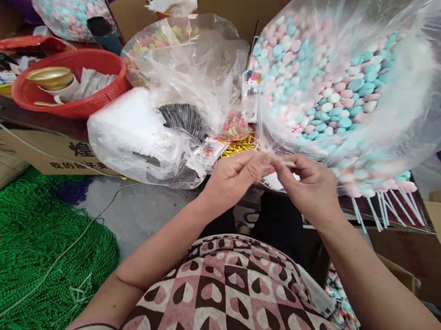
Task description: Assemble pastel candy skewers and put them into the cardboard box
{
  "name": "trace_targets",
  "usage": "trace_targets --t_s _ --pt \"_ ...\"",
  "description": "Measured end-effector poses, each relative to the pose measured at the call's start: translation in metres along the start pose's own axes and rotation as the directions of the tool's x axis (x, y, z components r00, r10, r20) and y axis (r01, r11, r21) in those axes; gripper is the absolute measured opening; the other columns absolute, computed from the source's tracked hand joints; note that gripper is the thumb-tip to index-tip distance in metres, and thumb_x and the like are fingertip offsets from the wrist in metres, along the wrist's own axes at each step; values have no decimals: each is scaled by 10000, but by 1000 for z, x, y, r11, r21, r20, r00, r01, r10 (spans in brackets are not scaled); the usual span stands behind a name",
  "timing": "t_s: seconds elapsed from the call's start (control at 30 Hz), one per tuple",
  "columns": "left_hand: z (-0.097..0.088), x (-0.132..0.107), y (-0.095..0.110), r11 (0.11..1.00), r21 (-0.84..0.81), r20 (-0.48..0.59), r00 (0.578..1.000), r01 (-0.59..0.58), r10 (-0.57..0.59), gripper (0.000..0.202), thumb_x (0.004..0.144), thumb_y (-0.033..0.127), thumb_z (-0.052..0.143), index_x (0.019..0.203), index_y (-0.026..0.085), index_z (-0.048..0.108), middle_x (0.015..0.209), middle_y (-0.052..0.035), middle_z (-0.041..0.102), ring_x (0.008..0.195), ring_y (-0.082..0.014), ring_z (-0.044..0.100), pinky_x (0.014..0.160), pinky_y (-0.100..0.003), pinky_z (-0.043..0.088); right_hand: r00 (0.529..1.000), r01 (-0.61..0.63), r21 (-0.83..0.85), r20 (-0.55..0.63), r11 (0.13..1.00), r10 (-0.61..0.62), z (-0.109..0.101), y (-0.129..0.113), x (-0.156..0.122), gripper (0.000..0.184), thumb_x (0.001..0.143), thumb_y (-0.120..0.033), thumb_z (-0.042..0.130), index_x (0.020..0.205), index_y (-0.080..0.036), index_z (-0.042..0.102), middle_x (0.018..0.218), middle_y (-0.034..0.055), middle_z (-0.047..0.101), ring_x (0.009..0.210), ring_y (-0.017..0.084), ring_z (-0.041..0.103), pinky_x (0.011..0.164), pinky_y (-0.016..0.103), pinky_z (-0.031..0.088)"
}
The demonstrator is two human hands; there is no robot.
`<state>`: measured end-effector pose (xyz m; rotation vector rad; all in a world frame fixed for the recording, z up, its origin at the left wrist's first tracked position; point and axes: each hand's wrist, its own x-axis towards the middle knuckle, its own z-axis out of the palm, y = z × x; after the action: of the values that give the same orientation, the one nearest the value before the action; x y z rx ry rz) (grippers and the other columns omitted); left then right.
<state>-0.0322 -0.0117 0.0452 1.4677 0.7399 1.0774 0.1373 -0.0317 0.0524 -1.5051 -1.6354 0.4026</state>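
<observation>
1. The left hand [231, 179] and the right hand [312, 188] meet at their fingertips in front of the body, both pinched narrow on a thin white stick [287, 163] that runs between them.
2. The stick lies at the fingertips, touching both hands. What sits on its end, if anything, is too small and too covered by the fingers to make out.
3. Just beyond and above the hands hangs a large clear bag of pastel candies [323, 86], its lower edge near the fingertips. Whether the plastic touches the fingers cannot be told.
4. To the right of the right hand, more white sticks [377, 210] poke out from under the bag; their heads are hidden by the plastic.
5. Beyond the left hand lie a crumpled clear bag [182, 77] and a white wrapped bundle [129, 129]. Small printed packets [210, 153] lie close to the left hand, their print too blurred to read.
6. Far to the left stands a red basket [107, 77].
</observation>
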Motion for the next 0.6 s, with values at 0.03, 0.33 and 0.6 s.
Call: trace_targets --t_s 0.03,0.33,0.6 --pt "2 -2 1 996 -42 73 995 76 -73 484 917 575 475 853 165 724 592 10 525 604 -102 519 654 -246 441 995 68 -75 -64 995 -73 -2 -1 0 109 811 -278 613 742 -205 653 663 -2 656 599 142 591 586 261 440" --pt "1 9 -7 783 -471 144 911 406 -386 579 865 690 454 813 155 670 411 88 271 334 -43 211 363 -186 208 901 429 -268 62 863 -429 -1 4 -27 148 855 -152 531 780 -220 640 641 -4 665 588 140 618 541 250 428" --pt "9 3 -21 787 -311 302 840 533 -450 578 831 693 513 685 144 620 395 89 285 326 -36 234 342 -185 206 938 337 -203 -11 919 -347 -9 2 -24 137 849 -154 571 765 -225 652 677 4 676 630 147 625 606 261 455"
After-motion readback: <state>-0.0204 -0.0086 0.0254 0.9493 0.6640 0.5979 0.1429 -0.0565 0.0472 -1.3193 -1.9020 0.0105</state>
